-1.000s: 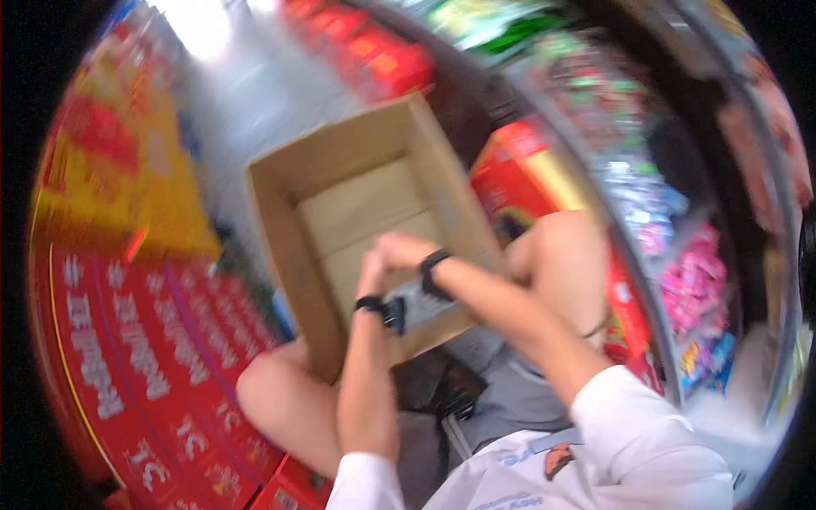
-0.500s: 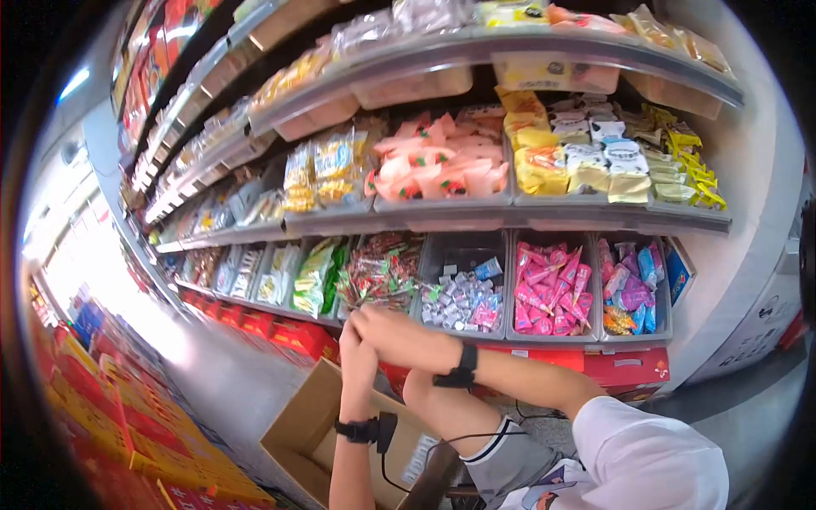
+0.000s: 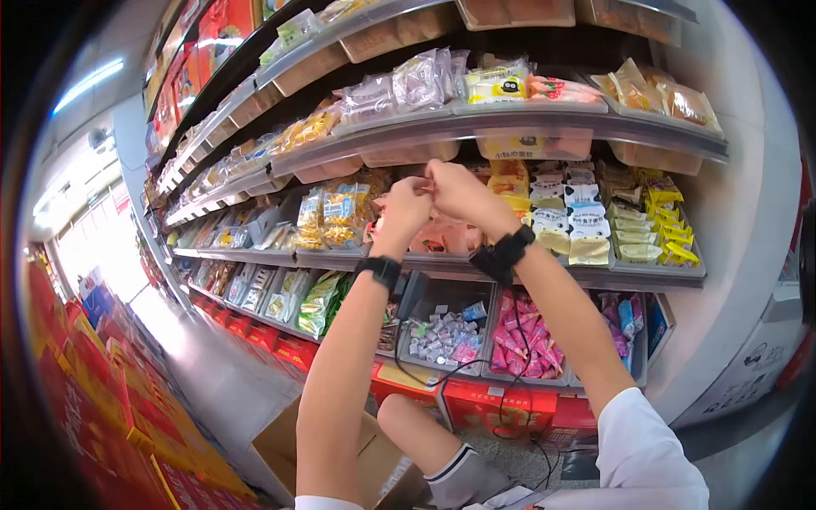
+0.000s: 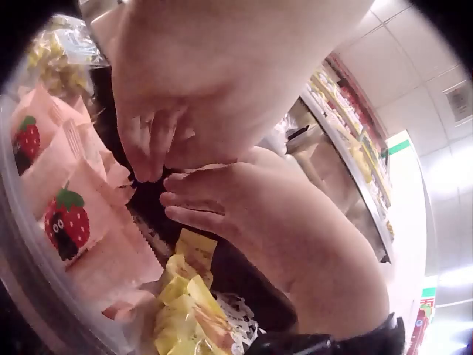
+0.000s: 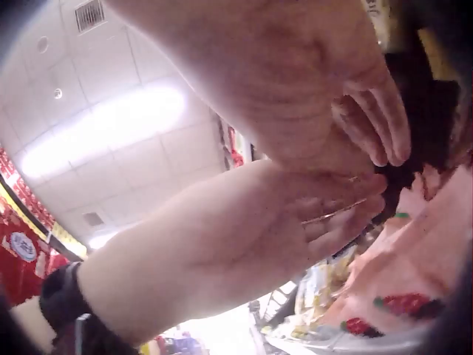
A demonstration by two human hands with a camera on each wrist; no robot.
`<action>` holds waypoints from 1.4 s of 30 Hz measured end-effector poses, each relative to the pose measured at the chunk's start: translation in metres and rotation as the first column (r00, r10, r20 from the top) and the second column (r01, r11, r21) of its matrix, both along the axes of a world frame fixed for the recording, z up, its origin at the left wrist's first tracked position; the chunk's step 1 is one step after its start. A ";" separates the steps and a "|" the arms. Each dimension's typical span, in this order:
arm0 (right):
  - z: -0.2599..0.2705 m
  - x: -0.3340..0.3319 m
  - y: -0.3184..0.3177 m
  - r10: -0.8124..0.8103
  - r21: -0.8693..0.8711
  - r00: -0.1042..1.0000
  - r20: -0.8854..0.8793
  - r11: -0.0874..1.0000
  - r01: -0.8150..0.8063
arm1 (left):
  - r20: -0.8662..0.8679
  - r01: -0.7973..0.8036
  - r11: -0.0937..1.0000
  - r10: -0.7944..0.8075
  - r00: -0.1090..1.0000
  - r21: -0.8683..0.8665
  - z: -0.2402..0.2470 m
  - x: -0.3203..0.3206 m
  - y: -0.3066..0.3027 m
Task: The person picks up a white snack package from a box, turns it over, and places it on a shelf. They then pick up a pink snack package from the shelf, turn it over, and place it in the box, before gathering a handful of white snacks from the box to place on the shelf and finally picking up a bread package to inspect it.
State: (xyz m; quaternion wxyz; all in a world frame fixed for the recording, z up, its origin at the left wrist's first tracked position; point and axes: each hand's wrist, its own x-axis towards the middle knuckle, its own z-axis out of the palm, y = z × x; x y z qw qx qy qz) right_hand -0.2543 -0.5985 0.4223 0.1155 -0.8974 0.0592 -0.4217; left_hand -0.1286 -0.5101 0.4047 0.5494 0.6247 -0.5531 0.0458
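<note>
My left hand (image 3: 406, 208) and right hand (image 3: 463, 194) are raised together in front of the middle shelf, fingers meeting at the tips. Both wrists carry black straps. The left wrist view shows the fingers of the left hand (image 4: 214, 81) bent loosely beside those of the right hand (image 4: 273, 222); nothing shows between them. Just behind lie pink packets (image 3: 442, 236) printed with strawberries, which also appear close by in the right wrist view (image 5: 414, 251). Yellow packets (image 4: 188, 307) sit below the hands in the left wrist view.
An opened cardboard box (image 3: 370, 472) stands on the floor near my knee. Lower bins hold small wrapped sweets (image 3: 446, 336) and pink cone-shaped packets (image 3: 527, 344). Black cables (image 3: 476, 365) dangle from the wrists. Red and yellow boxes (image 3: 93, 382) are stacked at left.
The view has swung up from the box to the shelves. My joined hands have risen from over the box, past the lower bins, to the middle shelf.
</note>
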 end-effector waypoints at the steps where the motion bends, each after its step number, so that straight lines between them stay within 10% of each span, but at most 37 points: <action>1: 0.007 0.000 -0.011 -0.055 0.032 0.995 -0.083 0.998 0.058 | 0.040 -0.027 0.999 0.026 0.999 0.028 -0.001 0.002 -0.011; 7: 0.022 0.020 -0.061 -0.288 0.120 0.742 -0.605 0.889 0.443 | 0.192 -0.242 0.958 0.211 0.958 0.153 -0.004 0.008 -0.073; 23: -0.020 0.090 -0.152 -0.490 -0.177 0.787 -0.374 0.871 0.458 | 0.061 -0.267 0.944 0.260 0.964 0.194 -0.029 -0.012 -0.081; 27: 0.009 0.070 -0.110 -0.468 -0.267 0.661 -0.587 0.882 0.388 | 0.014 -0.227 0.962 0.227 0.974 0.153 -0.040 -0.002 -0.090; 38: 0.026 0.003 -0.044 -0.357 -0.224 0.867 -0.348 0.930 0.293 | -0.191 -0.239 0.959 0.208 0.959 -0.152 -0.025 -0.016 -0.053; 42: 0.015 -0.015 -0.024 -0.129 -0.084 0.958 -0.256 0.990 0.111 | -0.120 -0.020 0.960 -0.014 0.993 -0.280 -0.043 0.002 -0.038</action>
